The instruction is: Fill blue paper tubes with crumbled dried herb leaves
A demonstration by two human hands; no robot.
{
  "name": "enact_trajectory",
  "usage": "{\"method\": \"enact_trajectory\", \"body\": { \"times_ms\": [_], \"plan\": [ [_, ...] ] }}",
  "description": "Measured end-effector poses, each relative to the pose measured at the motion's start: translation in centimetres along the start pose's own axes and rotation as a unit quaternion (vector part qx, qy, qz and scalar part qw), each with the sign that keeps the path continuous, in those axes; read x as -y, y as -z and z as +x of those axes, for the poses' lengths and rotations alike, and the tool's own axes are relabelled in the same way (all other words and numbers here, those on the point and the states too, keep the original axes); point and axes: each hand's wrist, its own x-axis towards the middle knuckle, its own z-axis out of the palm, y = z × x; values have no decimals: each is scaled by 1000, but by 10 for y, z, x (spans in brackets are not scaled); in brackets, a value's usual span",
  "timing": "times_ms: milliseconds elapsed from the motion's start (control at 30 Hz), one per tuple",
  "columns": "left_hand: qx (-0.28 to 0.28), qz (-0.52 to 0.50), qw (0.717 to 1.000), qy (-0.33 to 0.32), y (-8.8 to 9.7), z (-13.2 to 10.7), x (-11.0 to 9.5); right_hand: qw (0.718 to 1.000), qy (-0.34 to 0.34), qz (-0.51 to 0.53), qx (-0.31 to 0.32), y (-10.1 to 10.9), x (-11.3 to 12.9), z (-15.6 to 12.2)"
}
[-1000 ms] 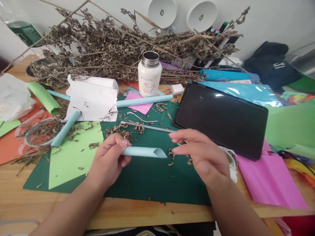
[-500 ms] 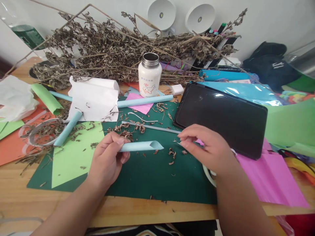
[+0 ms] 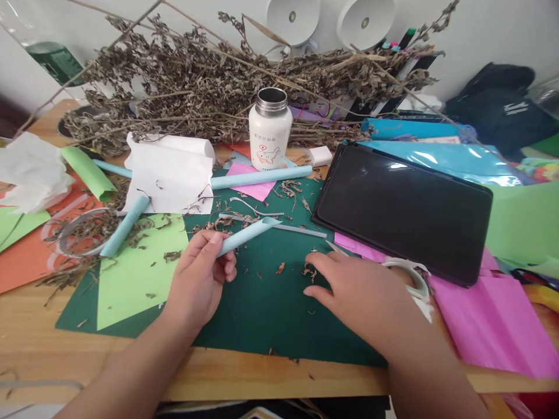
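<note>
My left hand (image 3: 203,267) is closed around the lower end of a rolled light blue paper tube (image 3: 248,234), whose slanted open end tilts up to the right. Low over the green cutting mat (image 3: 262,314), my right hand (image 3: 345,282) holds nothing, its thumb and fingers apart around a small cluster of dried leaf bits (image 3: 310,271). I cannot tell if it touches them. A pointed metal tip (image 3: 335,248) shows just beyond that hand. A thin pale strip (image 3: 301,230) and more dried leaves (image 3: 216,225) lie farther back on the mat.
A white bottle (image 3: 271,131) without a lid stands behind the mat, before a heap of dried stems (image 3: 187,81). To the right lie a black tablet (image 3: 406,209), a tape roll (image 3: 414,279) and pink paper (image 3: 493,320). Green paper (image 3: 135,279) and a curled white sheet (image 3: 170,180) are left.
My right hand has moved down toward the leaf bits, its fingers now spread. The blue tube in my left hand has tilted upward at its open end. The view has shifted slightly.
</note>
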Motion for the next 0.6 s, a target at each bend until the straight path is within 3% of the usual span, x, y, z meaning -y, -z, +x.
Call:
{"method": "enact_trajectory", "body": {
  "times_ms": [200, 267, 333, 400, 433, 533, 567, 600],
  "plan": [
    [10, 29, 1000, -4, -3, -2, -1, 996, 88, 11, -12, -8, 6, 9],
    [14, 44, 999, -4, -3, -3, -2, 991, 112, 65, -15, -7, 0, 8],
    [20, 58, 998, -8, -2, -4, -1, 972, 142, 183, -31, -4, -10, 5],
    [41, 69, 996, -24, 0, -6, 1, 920, 145, 345, -112, -1, -18, 2],
    [60, 75, 995, -33, 2, -7, 3, 878, 126, 427, -179, -1, -21, 1],
    [130, 80, 987, -45, 4, -11, 8, 711, 93, 597, -361, -6, -18, 2],
    [149, 77, 985, -45, 4, -12, 9, 678, 112, 619, -380, -8, -14, 3],
    [163, 72, 983, -44, 4, -13, 10, 668, 145, 624, -379, -10, -9, 5]
  ]
}}
